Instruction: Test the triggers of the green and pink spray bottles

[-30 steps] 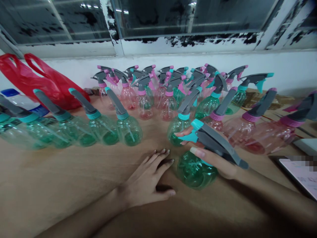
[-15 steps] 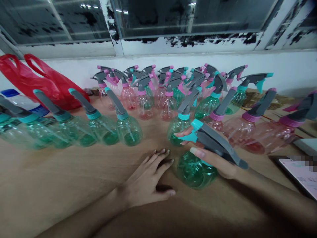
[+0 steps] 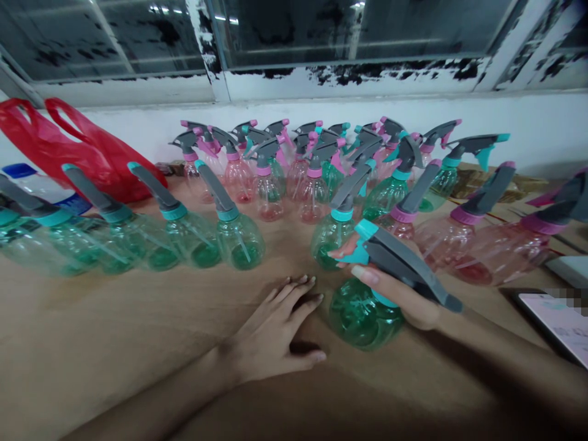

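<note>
A round, see-through green plastic spray bottle with a grey trigger head and turquoise nozzle (image 3: pixel 365 315) is in the person's right hand (image 3: pixel 411 300), over the near part of the brown tabletop (image 3: pixel 151 343). The right fingers are clamped around its neck and trigger, the thumb lying along the near side and the nozzle facing left. Whether its base touches the tabletop cannot be told.

The left hand (image 3: pixel 271 334) lies palm down just left of the bottle, holding nothing, its fingers slightly apart.

Beyond the left hand stands a row of green spray bottles with turquoise collars (image 3: pixel 240 242); to the right stand pink spray bottles with grey heads (image 3: pixel 478 269). A red plastic carrier bag (image 3: pixel 105 162) sits at far left.
</note>
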### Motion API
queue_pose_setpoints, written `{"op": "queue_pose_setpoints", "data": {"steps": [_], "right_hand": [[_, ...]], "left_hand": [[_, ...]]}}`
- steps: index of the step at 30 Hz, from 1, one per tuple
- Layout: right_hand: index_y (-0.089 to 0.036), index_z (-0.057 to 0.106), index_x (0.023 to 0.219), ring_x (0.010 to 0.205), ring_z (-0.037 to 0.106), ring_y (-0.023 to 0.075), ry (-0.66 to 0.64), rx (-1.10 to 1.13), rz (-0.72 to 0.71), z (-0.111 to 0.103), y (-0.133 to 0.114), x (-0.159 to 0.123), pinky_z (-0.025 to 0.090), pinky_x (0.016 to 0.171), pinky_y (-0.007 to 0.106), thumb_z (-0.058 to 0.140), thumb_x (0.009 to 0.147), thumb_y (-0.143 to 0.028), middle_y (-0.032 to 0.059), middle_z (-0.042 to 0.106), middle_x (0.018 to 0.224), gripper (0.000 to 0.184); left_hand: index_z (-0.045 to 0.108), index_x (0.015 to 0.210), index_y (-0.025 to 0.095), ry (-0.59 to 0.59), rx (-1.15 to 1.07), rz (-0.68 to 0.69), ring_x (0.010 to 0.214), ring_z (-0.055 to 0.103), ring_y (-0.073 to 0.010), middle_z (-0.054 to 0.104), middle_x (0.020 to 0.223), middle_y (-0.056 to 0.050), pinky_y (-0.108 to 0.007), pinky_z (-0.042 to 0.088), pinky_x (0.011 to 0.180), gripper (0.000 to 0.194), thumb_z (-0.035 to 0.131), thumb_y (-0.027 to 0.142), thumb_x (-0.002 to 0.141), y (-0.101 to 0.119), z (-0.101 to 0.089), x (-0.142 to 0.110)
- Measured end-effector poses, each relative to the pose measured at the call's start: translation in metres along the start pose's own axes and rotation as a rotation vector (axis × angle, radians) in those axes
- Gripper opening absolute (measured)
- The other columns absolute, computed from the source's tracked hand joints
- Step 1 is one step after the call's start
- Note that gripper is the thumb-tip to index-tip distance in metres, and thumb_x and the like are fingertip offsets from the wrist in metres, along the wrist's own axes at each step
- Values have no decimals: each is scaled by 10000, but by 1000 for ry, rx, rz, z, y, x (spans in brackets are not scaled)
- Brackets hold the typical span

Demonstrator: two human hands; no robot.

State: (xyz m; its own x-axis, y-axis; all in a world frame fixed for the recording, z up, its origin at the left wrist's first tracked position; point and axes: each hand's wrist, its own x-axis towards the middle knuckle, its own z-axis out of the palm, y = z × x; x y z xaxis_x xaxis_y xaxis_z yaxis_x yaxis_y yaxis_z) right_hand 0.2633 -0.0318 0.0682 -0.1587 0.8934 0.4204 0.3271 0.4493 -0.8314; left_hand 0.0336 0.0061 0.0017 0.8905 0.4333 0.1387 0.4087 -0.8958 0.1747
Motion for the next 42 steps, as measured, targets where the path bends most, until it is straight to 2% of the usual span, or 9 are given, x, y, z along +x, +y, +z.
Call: {"op": "queue_pose_setpoints", "data": {"steps": [3, 8, 11, 15, 21, 29, 38, 42], "right_hand": [[-245, 567, 795, 640, 587, 173, -2, -30, 18, 0, 0, 0, 499, 674, 360, 563, 863, -349, -11, 575, 674, 124], [-231, 572, 767, 710, 602, 176, -6, -68, -17, -1, 0, 0, 474, 656, 335, 555, 863, -385, 0, 589, 716, 183], [-234, 610, 869, 736, 616, 180, -8, -44, -18, -2, 0, 0, 492, 686, 341, 590, 847, -408, 5, 616, 758, 177], [-244, 611, 1051, 764, 651, 183, 4, 69, -29, -1, 3, -3, 519, 685, 341, 629, 823, -419, 31, 664, 935, 288], [-248, 616, 1058, 773, 658, 172, -16, 92, -37, -1, 3, -4, 533, 670, 317, 655, 823, -339, 24, 668, 972, 255], [-251, 613, 1069, 789, 651, 180, -28, 109, -13, -1, 3, -4, 530, 707, 335, 652, 821, -371, 28, 652, 975, 278], [-265, 614, 1053, 742, 636, 182, -28, 81, 1, -2, 3, -4, 516, 675, 334, 658, 817, -356, 20, 636, 904, 257], [-252, 606, 1059, 759, 636, 171, -27, 87, -11, -1, 3, -3, 517, 678, 321, 655, 823, -346, 24, 637, 948, 258]], "left_hand": [[409, 1376, 134, 10, -1, 10, 1356, 288, -331, 348, 1464, -169, -496, 262, 1082, 724, 556, 597, 840, 0, 1, 0], [419, 1368, 122, 5, 8, 3, 1350, 294, -337, 353, 1459, -175, -513, 283, 1067, 712, 565, 580, 842, 1, 0, 1], [411, 1374, 135, -9, 2, -4, 1338, 312, -337, 370, 1449, -168, -519, 299, 1055, 708, 565, 576, 842, 1, 0, 1], [378, 1397, 143, -6, -1, -8, 1330, 321, -338, 367, 1449, -165, -521, 289, 1059, 733, 564, 582, 841, 0, 1, 0], [382, 1391, 164, 4, -1, -6, 1322, 337, -340, 387, 1437, -157, -521, 298, 1051, 716, 563, 581, 838, 0, 3, 0], [390, 1387, 149, 9, -18, 1, 1325, 329, -345, 383, 1437, -165, -525, 293, 1056, 724, 573, 579, 835, 0, 2, -1], [391, 1391, 160, 25, -39, 1, 1333, 317, -348, 372, 1447, -158, -536, 277, 1063, 714, 567, 575, 838, 0, 3, 0], [393, 1387, 147, 3, -17, -6, 1328, 324, -347, 373, 1444, -166, -538, 291, 1054, 720, 560, 584, 840, 0, 2, 1]]}}
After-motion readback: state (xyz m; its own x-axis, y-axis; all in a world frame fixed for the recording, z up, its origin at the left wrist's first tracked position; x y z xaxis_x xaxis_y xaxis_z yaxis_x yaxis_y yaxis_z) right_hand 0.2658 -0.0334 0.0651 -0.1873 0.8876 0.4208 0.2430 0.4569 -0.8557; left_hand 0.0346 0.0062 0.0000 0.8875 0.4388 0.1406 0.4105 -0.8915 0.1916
